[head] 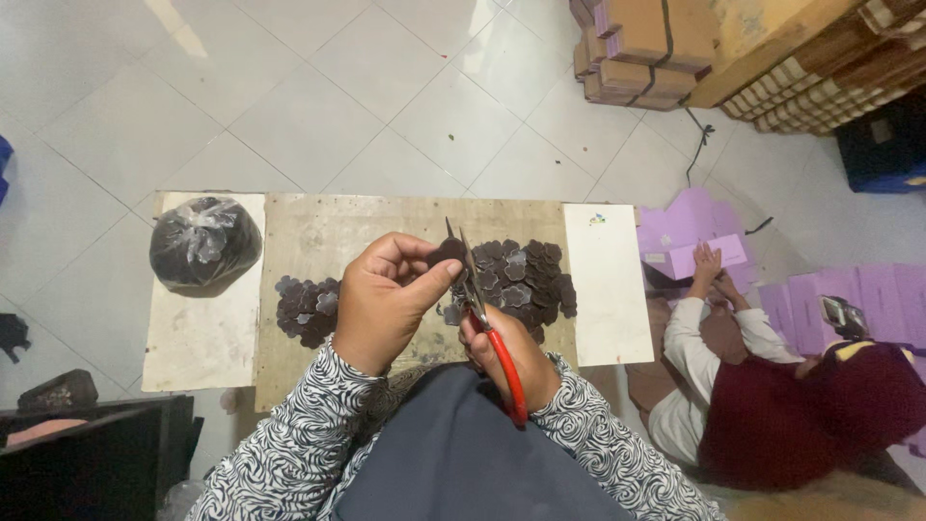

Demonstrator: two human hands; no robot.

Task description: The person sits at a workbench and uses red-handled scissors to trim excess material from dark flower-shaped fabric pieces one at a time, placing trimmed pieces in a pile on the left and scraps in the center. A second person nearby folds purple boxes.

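Left hand (386,294) is pinching a small dark flower-shaped piece (448,251); right hand (511,352), partly hidden, is gripping red-handled scissors (487,323); blade contact is unclear.

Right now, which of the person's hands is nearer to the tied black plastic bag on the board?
Left. The left hand is right of the black plastic bag, apart from it. The right hand, holding red-handled scissors, is farther right.

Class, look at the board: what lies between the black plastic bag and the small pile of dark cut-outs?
Only bare board, seen from the head camera: black plastic bag and small pile sit apart.
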